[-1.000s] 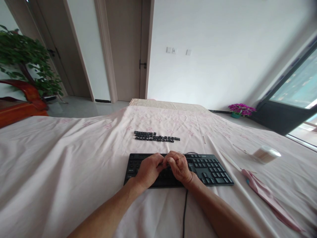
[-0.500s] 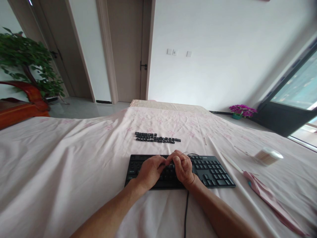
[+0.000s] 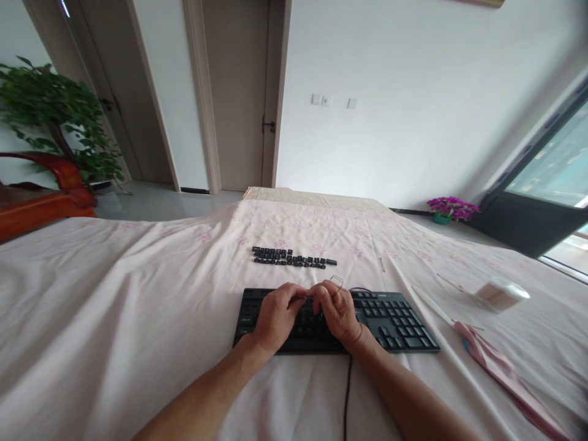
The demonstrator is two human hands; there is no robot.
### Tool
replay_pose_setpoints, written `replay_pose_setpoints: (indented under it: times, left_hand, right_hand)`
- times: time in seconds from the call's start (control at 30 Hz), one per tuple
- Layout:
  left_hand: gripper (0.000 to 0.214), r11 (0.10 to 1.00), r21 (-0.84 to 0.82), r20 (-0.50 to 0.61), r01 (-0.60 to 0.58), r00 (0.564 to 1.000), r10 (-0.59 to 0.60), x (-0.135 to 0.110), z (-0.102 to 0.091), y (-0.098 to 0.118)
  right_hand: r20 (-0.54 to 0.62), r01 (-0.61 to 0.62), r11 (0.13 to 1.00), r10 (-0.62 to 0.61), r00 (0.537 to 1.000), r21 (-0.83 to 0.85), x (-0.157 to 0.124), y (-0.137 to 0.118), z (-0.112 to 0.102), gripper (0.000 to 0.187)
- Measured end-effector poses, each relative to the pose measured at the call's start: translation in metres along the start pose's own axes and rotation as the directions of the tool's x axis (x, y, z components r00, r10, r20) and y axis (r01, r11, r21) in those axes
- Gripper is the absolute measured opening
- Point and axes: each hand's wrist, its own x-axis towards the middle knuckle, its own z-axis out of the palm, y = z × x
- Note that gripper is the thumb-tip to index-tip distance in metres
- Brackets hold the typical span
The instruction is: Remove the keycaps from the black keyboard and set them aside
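Note:
A black keyboard (image 3: 399, 318) lies on the cloth in front of me, with both hands over its left and middle part. My right hand (image 3: 339, 313) is closed around a thin wire keycap puller (image 3: 337, 281), whose wire loop sticks up past the fingers. My left hand (image 3: 279, 315) is closed, its thumb and fingertips pinched together against the right fingertips. Whatever is between those fingertips is too small to make out. Behind the keyboard, several loose black keycaps (image 3: 294, 260) sit in uneven rows. The keys beneath my hands are mostly hidden.
Right of the keyboard are a clear round tub of cotton swabs (image 3: 503, 294), a pink cloth-like strip (image 3: 498, 361) and a thin white stick (image 3: 432, 304). A short swab (image 3: 382, 264) lies further back. The keyboard's cable (image 3: 348, 398) runs towards me over the wrinkled floral cloth (image 3: 184, 294).
The puller's wire loop has tilted up and stands clearer above my right hand. Both hands stay together over the keyboard. The view has shifted slightly.

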Motion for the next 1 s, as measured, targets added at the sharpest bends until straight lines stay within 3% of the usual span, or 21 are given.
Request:
replay_pose_setpoints:
  times: [0.3, 0.7, 1.0]
  left_hand:
    - [0.011, 0.999, -0.019, -0.039, -0.026, 0.999, 0.026, 0.0002, -0.0012, 0.0028]
    - [0.023, 0.992, -0.128, -0.123, -0.015, 0.992, -0.001, 0.0, -0.0009, 0.0012]
    - [0.018, 0.989, -0.13, -0.143, -0.068, 0.988, 0.049, -0.001, -0.0009, 0.0015]
  right_hand:
    - [0.089, 0.039, 0.999, -0.039, 0.995, -0.005, 0.0031, 0.0003, 0.0001, 0.041]
    - [-0.001, -0.046, 0.998, 0.046, 0.999, -0.03, 0.0013, 0.0029, 0.0032, 0.028]
    - [0.127, -0.14, 0.989, 0.144, 0.981, -0.041, 0.0078, 0.0006, 0.0062, 0.033]
